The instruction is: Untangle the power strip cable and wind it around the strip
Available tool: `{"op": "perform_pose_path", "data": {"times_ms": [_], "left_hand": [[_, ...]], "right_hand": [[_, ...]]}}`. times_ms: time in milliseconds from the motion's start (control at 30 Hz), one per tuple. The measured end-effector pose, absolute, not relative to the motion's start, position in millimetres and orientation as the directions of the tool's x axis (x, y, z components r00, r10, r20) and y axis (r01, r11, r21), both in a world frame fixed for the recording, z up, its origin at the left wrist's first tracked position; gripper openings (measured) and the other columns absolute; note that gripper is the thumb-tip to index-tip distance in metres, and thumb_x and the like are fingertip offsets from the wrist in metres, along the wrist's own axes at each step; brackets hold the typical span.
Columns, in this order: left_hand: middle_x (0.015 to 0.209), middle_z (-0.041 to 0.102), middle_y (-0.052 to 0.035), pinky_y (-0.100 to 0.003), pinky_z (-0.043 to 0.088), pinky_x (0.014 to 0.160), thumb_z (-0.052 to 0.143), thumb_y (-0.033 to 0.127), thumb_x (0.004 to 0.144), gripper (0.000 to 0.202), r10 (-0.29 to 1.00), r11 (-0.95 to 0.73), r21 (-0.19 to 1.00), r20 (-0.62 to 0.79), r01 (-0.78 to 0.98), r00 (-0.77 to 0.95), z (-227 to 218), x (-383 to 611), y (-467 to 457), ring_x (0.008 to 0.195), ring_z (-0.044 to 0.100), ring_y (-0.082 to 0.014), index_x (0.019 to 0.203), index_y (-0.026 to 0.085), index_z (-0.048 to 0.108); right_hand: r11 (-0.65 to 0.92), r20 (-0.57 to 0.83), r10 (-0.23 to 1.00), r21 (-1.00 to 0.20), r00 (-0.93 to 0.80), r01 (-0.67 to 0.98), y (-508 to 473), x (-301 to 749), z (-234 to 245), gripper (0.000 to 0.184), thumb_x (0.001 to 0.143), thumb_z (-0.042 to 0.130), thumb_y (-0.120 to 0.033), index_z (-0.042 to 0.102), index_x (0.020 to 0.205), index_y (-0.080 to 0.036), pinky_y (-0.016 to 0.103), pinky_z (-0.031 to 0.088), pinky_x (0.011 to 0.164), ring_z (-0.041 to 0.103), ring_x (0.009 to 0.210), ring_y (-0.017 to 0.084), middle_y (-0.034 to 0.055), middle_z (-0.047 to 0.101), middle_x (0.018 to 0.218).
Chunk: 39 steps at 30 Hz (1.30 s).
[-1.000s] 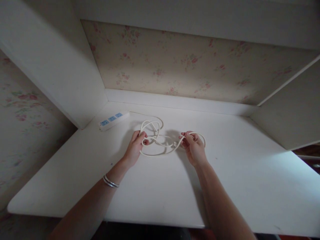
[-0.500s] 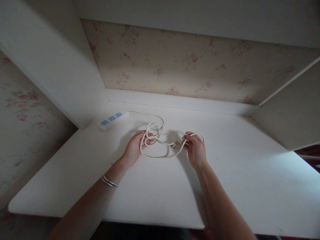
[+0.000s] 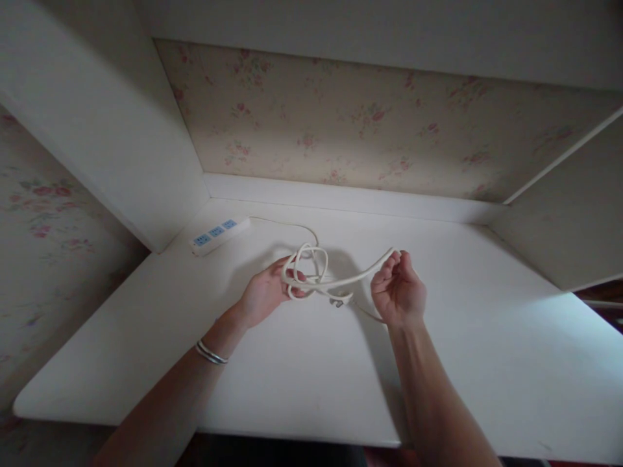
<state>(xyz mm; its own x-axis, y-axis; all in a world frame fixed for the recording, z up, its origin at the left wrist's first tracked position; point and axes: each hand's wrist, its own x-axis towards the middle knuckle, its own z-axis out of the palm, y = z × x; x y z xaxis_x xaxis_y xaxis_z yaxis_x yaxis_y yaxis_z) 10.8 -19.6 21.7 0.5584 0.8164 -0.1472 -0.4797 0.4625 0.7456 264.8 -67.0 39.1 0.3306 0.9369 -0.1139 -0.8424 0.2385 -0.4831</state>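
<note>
Loops of a white power cord (image 3: 335,283) hang over the middle of the white desk. My left hand (image 3: 272,287) is closed round the bunched loops, its fingers partly behind them. At the right, my right hand (image 3: 400,288) has its palm turned up and its curled fingers pinch a stretch of the same cord, pulled out to the right. The cord's plug (image 3: 337,302) dangles below the loops, between the hands. From the loops, the cord runs back to a white power strip (image 3: 221,235) with blue socket faces, lying at the desk's back left.
The white desk (image 3: 272,383) has a raised ledge (image 3: 341,196) along its back. White panels (image 3: 180,214) stand at the left and right, and a shelf (image 3: 365,39) overhangs the floral-papered wall (image 3: 316,123).
My right hand has moved right and turned palm up, drawing the cord out straighter. The loops at my left hand have tightened into a smaller bunch. The power strip stays put.
</note>
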Motion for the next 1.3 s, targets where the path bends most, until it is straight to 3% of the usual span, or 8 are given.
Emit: {"op": "perform_pose_path", "data": {"times_ms": [167, 267, 400, 500, 633, 867, 1067, 1300], "left_hand": [[0.066, 0.045, 0.0048, -0.025, 0.048, 0.064, 0.061, 0.023, 0.08, 0.02, 0.843, 0.355, 0.836, -0.093, -0.419, 0.53, 18.6, 14.5, -21.8, 0.053, 0.04, -0.0055, 0.1, 0.02, 0.062], [0.061, 0.032, 0.0071, -0.015, 0.031, 0.046, 0.063, 0.03, 0.082, 0.017, 0.87, 0.298, 0.894, -0.11, -0.335, 0.48, 17.1, 11.6, -20.1, 0.048, 0.026, -0.0037, 0.094, 0.019, 0.062], [0.061, 0.024, 0.0084, -0.016, 0.011, 0.04, 0.065, 0.04, 0.08, 0.03, 0.914, 0.235, 0.941, -0.128, -0.245, 0.384, 18.5, 5.7, -16.2, 0.045, 0.014, -0.0031, 0.101, 0.019, 0.062], [0.061, 0.023, 0.0085, -0.017, 0.008, 0.039, 0.065, 0.045, 0.078, 0.036, 0.93, 0.216, 0.954, -0.136, -0.209, 0.341, 20.1, 3.5, -15.1, 0.045, 0.012, -0.0031, 0.104, 0.019, 0.062], [0.059, 0.024, 0.0087, -0.018, 0.008, 0.038, 0.065, 0.047, 0.077, 0.038, 0.913, 0.229, 0.957, -0.147, -0.178, 0.381, 21.0, 3.0, -17.0, 0.044, 0.012, -0.003, 0.103, 0.019, 0.063], [0.059, 0.023, 0.008, -0.02, 0.005, 0.038, 0.064, 0.046, 0.078, 0.036, 0.851, 0.27, 0.955, -0.177, -0.122, 0.494, 24.7, 0.3, -21.8, 0.045, 0.012, -0.0032, 0.099, 0.017, 0.065], [0.061, 0.025, 0.0071, -0.02, 0.006, 0.039, 0.064, 0.046, 0.077, 0.038, 0.806, 0.301, 0.951, -0.214, -0.071, 0.551, 25.1, -3.4, -22.4, 0.046, 0.013, -0.0038, 0.101, 0.016, 0.066], [0.06, 0.024, 0.0071, -0.018, 0.013, 0.04, 0.063, 0.045, 0.078, 0.034, 0.825, 0.252, 0.964, -0.168, -0.087, 0.54, 25.5, -3.7, -21.8, 0.048, 0.017, -0.005, 0.098, 0.017, 0.065]], "right_hand": [[0.31, -0.088, 0.917, -0.455, 0.389, -0.835, -62.6, 274.7, 38.4, 0.009, 0.09, 0.054, -0.023, 0.061, 0.085, -0.022, 0.012, 0.054, 0.055, 0.068, 0.064, 0.004, -0.0086, 0.071, 0.077], [0.341, -0.101, 0.891, -0.496, 0.442, -0.799, -61.6, 279.5, 39.5, 0.006, 0.089, 0.057, -0.026, 0.06, 0.088, -0.021, 0.012, 0.053, 0.052, 0.065, 0.057, 0.003, -0.0094, 0.07, 0.077], [0.428, -0.041, 0.807, -0.645, 0.589, -0.633, -65.0, 282.9, 47.4, 0.018, 0.078, 0.07, -0.032, 0.057, 0.085, -0.022, 0.015, 0.049, 0.046, 0.059, 0.05, 0.004, -0.0087, 0.068, 0.08], [0.446, 0.063, 0.789, -0.742, 0.611, -0.5, -65.6, 286.3, 60.6, 0.026, 0.072, 0.075, -0.032, 0.055, 0.084, -0.022, 0.016, 0.047, 0.046, 0.054, 0.047, 0.004, -0.0084, 0.065, 0.076], [0.438, 0.151, 0.791, -0.816, 0.593, -0.377, -50.5, 298.3, 87.8, 0.026, 0.074, 0.073, -0.035, 0.054, 0.083, -0.021, 0.015, 0.045, 0.045, 0.051, 0.045, 0.003, -0.0072, 0.061, 0.075], [0.294, 0.09, 0.774, -0.928, 0.627, -0.229, 0.2, 331.4, 99.0, 0.017, 0.08, 0.066, -0.031, 0.054, 0.081, -0.019, 0.015, 0.045, 0.044, 0.05, 0.047, 0.004, -0.0042, 0.06, 0.074], [0.081, -0.019, 0.743, -0.99, 0.669, -0.118, 26.1, 341.0, 60.6, 0.011, 0.081, 0.062, -0.024, 0.053, 0.081, -0.018, 0.018, 0.049, 0.046, 0.054, 0.046, 0.006, -0.0032, 0.062, 0.069], [-0.102, -0.19, 0.779, -0.979, 0.597, -0.179, 48.6, 313.5, 8.7, 0.014, 0.079, 0.063, -0.019, 0.049, 0.082, -0.017, 0.019, 0.048, 0.043, 0.054, 0.043, 0.007, -0.003, 0.063, 0.065]]}}
